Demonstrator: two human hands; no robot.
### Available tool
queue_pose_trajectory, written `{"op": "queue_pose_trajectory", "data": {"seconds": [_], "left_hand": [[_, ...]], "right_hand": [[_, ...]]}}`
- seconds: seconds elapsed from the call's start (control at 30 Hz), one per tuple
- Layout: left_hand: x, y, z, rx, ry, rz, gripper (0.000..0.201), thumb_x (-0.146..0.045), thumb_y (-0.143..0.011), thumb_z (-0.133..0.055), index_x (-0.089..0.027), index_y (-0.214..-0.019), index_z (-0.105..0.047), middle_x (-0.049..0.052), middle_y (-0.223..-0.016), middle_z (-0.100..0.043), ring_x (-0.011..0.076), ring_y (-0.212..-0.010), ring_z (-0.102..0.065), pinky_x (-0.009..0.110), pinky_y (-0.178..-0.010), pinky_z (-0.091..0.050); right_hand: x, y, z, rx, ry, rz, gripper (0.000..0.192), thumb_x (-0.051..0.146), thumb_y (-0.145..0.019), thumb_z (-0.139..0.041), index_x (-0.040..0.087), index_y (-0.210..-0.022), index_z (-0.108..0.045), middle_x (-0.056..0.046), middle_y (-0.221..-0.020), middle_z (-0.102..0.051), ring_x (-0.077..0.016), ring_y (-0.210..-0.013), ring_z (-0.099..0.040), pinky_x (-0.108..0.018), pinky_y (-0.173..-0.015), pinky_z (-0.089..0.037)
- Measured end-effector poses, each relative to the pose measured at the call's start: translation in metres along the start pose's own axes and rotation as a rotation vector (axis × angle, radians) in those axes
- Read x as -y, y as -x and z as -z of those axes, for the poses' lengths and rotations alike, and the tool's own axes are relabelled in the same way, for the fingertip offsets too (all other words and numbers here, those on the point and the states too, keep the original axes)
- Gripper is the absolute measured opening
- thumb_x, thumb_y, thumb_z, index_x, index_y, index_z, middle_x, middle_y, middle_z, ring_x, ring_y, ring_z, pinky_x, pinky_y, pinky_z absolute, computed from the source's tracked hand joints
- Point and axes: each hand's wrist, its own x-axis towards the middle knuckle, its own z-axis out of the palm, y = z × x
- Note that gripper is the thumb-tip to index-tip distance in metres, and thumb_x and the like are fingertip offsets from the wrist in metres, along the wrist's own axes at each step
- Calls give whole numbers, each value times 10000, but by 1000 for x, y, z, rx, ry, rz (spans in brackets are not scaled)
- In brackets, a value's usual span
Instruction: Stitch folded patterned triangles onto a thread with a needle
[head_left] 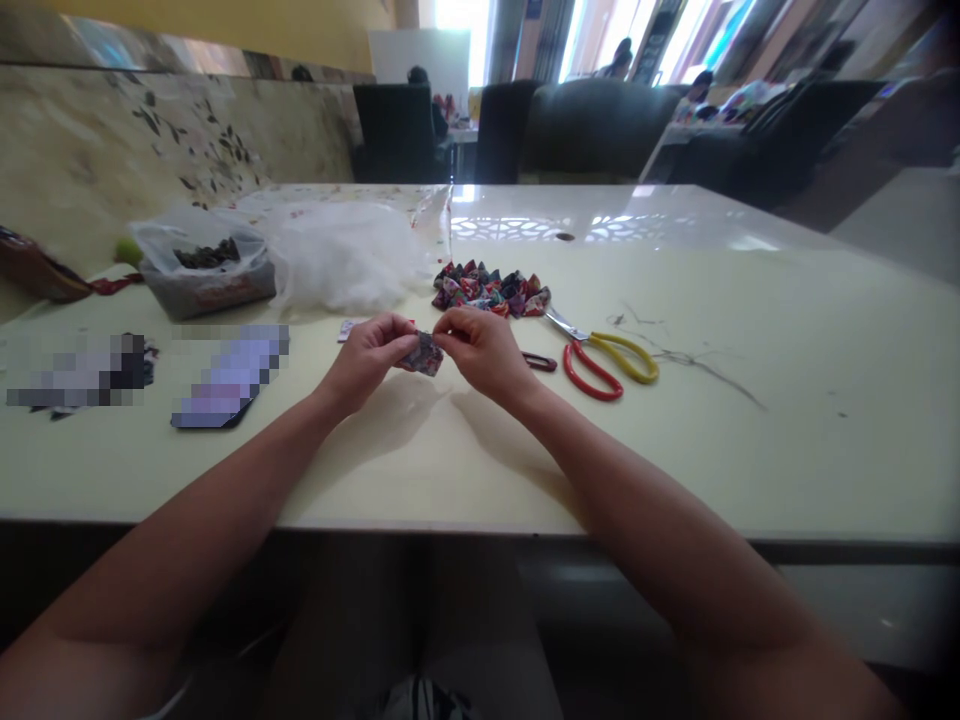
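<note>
Between my hands is a small piece of patterned grey and red fabric (424, 356), held above the table. My left hand (369, 352) pinches its left side between thumb and fingers. At its upper right edge, my right hand (480, 345) is closed in a pinch; whether a needle or thread is in it is too small to tell. Just beyond my hands lies a pile of patterned fabric pieces (491, 290) with pointed tips. Scissors (592, 365) with one red and one yellow handle rest to the right. A dark, narrow tool (540, 361) is partly hidden by my right hand.
A phone (229, 380) and blurred-out fabric pieces (90, 375) lie on the left. Behind them stand a plastic bag of dark bits (206, 275) and a bag of white stuffing (345, 255). Loose threads (697, 365) lie right of the scissors. Chairs (600, 130) and people are in the background.
</note>
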Motion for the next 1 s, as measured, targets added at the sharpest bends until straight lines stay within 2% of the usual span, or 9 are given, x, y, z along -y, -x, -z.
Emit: {"op": "queue_pose_trajectory", "data": {"seconds": [0.23,0.53,0.8,0.93,1.0], "left_hand": [[1,-1,1,-1,33,11,250,-340,-747,-884,-170,-849,-731,29,-783,-730,141,-683,-654,301,-689,-557],[-1,0,0,40,30,3,268,-367,-749,-902,-166,-813,-737,37,-786,-746,157,-699,-689,328,-736,-588],[-3,-1,4,5,-14,-6,267,-384,-745,-897,-175,-802,-741,41,-750,-749,169,-672,-688,335,-711,-593],[-4,-2,6,43,-42,3,241,-347,-734,-900,-168,-793,-751,44,-754,-744,162,-678,-677,318,-695,-583],[-5,-2,6,78,-12,49,241,-339,-727,-907,-165,-787,-752,44,-750,-737,157,-671,-672,305,-670,-575]], "right_hand": [[0,1,-1,8,-6,0,144,136,-865,-638,194,-733,-633,-5,-768,-632,-157,-771,-560,-301,-764,-411],[1,1,0,28,-10,-12,137,153,-866,-650,195,-736,-642,-3,-761,-637,-160,-777,-558,-294,-754,-408],[1,0,4,-1,9,-30,187,181,-871,-647,195,-688,-609,-2,-719,-618,-154,-741,-537,-306,-743,-397],[0,-1,5,-2,-119,-75,184,184,-865,-622,193,-684,-593,19,-670,-571,-137,-694,-497,-299,-709,-399],[-3,-1,6,10,-213,-115,177,193,-867,-614,192,-691,-593,24,-669,-551,-133,-682,-484,-295,-694,-408]]}}
